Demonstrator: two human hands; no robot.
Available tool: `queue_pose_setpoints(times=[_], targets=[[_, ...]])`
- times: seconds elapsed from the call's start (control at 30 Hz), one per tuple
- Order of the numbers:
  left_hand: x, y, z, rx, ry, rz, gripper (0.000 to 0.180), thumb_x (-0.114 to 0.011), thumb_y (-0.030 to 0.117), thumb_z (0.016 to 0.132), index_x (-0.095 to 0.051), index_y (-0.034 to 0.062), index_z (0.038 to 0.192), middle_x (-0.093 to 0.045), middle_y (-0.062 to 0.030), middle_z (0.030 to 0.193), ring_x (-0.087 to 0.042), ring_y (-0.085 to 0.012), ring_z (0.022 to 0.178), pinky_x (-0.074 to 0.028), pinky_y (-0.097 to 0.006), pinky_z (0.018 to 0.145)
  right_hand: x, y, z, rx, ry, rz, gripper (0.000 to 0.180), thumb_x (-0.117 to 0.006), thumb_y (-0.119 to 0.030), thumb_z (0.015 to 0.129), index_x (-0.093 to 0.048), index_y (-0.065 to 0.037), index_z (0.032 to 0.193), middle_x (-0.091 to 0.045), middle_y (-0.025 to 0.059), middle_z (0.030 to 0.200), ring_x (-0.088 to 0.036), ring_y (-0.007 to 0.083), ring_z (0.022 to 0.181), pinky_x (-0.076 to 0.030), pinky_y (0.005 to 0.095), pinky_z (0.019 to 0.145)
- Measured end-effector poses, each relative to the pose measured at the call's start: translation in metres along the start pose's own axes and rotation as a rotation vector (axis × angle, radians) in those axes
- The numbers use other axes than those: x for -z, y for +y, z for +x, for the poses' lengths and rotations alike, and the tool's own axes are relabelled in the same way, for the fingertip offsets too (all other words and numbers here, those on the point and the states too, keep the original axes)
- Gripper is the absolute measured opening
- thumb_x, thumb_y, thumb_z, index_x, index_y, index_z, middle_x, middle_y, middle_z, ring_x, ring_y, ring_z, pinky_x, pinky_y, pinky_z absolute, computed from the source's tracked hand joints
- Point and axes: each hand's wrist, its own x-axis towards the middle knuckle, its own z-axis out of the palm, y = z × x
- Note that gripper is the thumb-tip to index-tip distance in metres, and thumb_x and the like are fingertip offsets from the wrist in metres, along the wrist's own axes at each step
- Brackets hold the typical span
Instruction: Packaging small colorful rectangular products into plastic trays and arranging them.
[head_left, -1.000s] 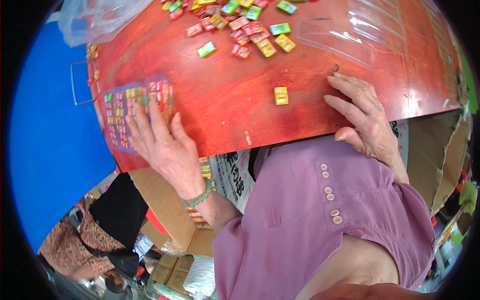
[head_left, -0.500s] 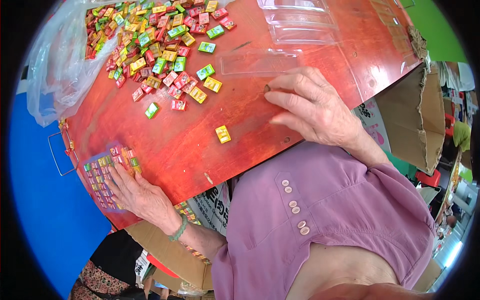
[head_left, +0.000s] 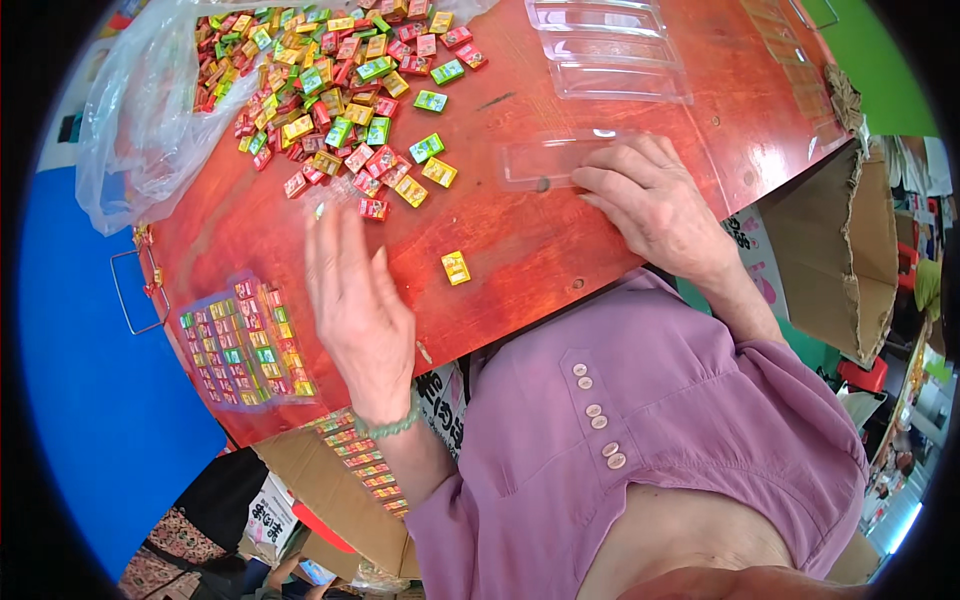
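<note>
My left hand (head_left: 365, 315), with a green bead bracelet (head_left: 392, 425) on its wrist, is over the table with its fingers stretched out, slightly blurred. A small green box (head_left: 320, 210) is at its fingertips. Near the right side, my right hand (head_left: 650, 205) has its fingers closed on the edge of a clear plastic tray (head_left: 520, 168); the thumb is partly hidden. Between my hands lies a single yellow box (head_left: 456, 267). At the far left is a pile of small red, yellow and green boxes (head_left: 370, 100). A tray filled with such boxes (head_left: 240, 345) lies at the left edge.
A clear plastic bag (head_left: 140, 140) spreads beside the pile. More clear ribbed trays (head_left: 610, 55) lie at the back. Cardboard cartons (head_left: 825, 250) stand below the red table's (head_left: 520, 300) near edge at right and left. A wire handle (head_left: 138, 290) juts from the table's left end.
My left hand has left the filled tray and moved right toward the pile. My right hand has closed on the clear tray, which has shifted nearer and to the right. The view has shifted slightly.
</note>
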Motion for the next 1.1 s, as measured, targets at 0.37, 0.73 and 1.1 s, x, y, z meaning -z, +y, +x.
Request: queue_pose_setpoints(times=[0.37, 0.73, 1.1], targets=[[-0.019, -0.001, 0.055, -0.262, -0.063, 0.109, 0.03, -0.06, -0.001, 0.093, -0.066, -0.0018, 0.123, -0.065, -0.018, 0.131, -0.057, -0.0364, 0.13, -0.044, -0.048, 0.11, 0.008, -0.023, 0.033, 0.035, 0.022, 0.059, 0.024, -0.074, -0.008, 0.085, -0.068, -0.005, 0.109, -0.066, 0.0091, 0.116, -0.061, 0.0304, 0.111, -0.047, 0.0431, 0.096], [-0.008, 0.013, 0.037, -0.166, 0.011, -0.006, 0.037, -0.065, -0.003, 0.09, -0.066, 0.002, 0.126, -0.067, -0.017, 0.113, -0.063, -0.034, 0.106, -0.051, -0.046, 0.093, -0.052, -0.037, 0.092, 0.203, -0.011, 0.026, 0.041, -0.061, -0.003, 0.087, -0.06, -0.004, 0.127, -0.06, 0.0122, 0.136, -0.055, 0.0291, 0.129, -0.044, 0.0425, 0.104], [0.008, 0.014, -0.015, 0.055, -0.114, 0.044, 0.033, -0.07, 0.006, 0.091, -0.066, -0.0001, 0.122, -0.059, -0.0174, 0.11, -0.059, -0.0363, 0.097, -0.05, -0.047, 0.084, -0.035, -0.039, 0.083, 0.131, -0.129, 0.032, 0.034, -0.077, -0.029, 0.086, -0.064, -0.009, 0.11, -0.058, 0.0077, 0.105, -0.058, 0.0262, 0.104, -0.045, 0.0417, 0.091]])
